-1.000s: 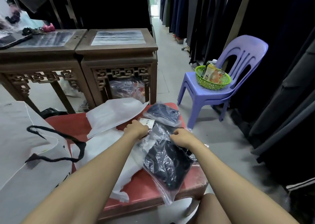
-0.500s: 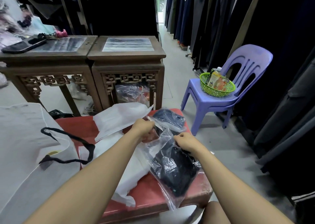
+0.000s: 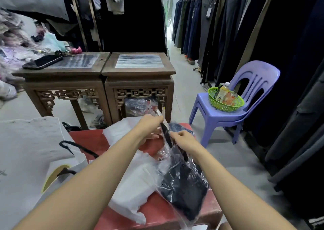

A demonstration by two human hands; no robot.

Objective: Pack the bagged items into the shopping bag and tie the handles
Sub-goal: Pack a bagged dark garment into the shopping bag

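The left hand (image 3: 151, 126) and the right hand (image 3: 184, 140), fingers curled, each grip the top edge of the bagged dark garment (image 3: 184, 186), which hangs tilted beneath them over the red surface (image 3: 157, 211).

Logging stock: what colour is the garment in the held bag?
The bagged garment is dark navy, nearly black; head view.

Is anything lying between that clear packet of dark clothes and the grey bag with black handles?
Yes: crumpled white plastic bags lie on the red table between the clear plastic packet of dark clothes, gripped by left hand and right hand, and the grey fabric shopping bag.
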